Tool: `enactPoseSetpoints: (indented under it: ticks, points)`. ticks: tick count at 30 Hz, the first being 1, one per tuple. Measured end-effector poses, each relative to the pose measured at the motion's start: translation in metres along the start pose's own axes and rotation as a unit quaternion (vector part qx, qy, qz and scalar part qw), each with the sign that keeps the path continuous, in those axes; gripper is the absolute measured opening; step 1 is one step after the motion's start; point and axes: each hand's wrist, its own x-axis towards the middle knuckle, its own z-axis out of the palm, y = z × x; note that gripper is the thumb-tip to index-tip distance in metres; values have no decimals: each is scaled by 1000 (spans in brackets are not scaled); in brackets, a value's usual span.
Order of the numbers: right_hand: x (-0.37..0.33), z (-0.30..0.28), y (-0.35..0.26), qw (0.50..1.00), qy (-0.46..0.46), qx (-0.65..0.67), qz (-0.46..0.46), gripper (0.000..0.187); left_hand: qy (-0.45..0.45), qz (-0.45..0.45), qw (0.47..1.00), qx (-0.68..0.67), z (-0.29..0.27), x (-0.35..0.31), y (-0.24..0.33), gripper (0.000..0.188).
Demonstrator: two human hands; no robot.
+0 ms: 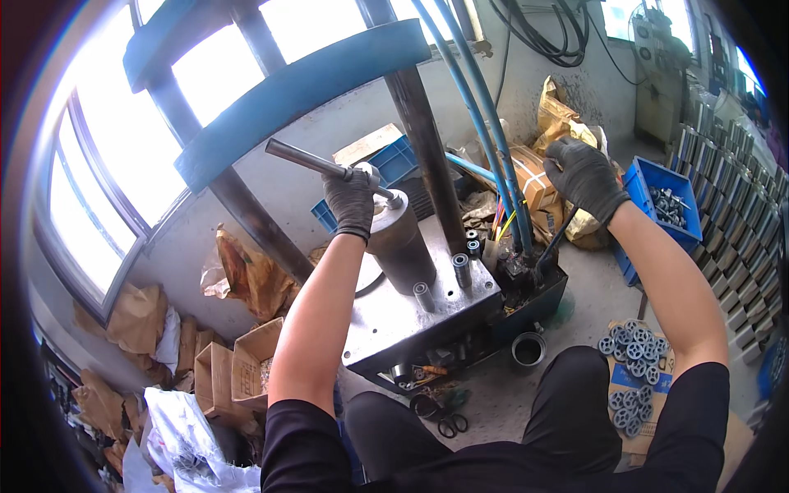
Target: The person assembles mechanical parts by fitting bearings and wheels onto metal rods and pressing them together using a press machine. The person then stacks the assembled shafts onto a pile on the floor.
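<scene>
My left hand [349, 201], in a dark glove, is closed around a metal bar tool [304, 156] with a round head. The tool lies over the top of a thick steel cylinder [399, 246], which stands upright on the press table [374, 337]. My right hand [585, 179], also gloved, is curled over the upper end of a slanting black lever [556, 237]; its grip hides that end. Small bearing-like cylinders [462, 269] stand on the table to the right of the big cylinder, and another short cylinder [423, 296] is near the front.
The blue press frame [304, 82] and its steel columns [423, 148] rise around the table. Blue hoses [493, 131] run down on the right. A blue bin of metal parts [670, 205], spoked wheels [637, 353], a metal ring [528, 349] and cardboard boxes [255, 361] are on the floor.
</scene>
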Motion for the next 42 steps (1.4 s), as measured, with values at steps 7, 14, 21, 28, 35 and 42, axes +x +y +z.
enactPoseSetpoints:
  ticks: [7,14,21,28,35,42]
  points:
    - [7,15,15,1000,4,9,-7,14,-12,-4,1000,2,9,-8,23,25]
    - [6,12,12,1000,-29,-3,1,14,6,-36,997,75,12,0,28,22]
    - [5,9,7,999,-42,-10,16,15,-12,-56,982,182,13,24,14,19]
    - [-1,-3,-3,998,-53,-10,22,18,-71,5,911,405,28,41,22,30]
    - [-41,-21,-5,999,-39,-27,-4,18,-129,11,895,427,44,39,41,23]
    - [-118,-76,-26,990,-141,-20,-4,26,-105,21,900,423,31,43,30,24]
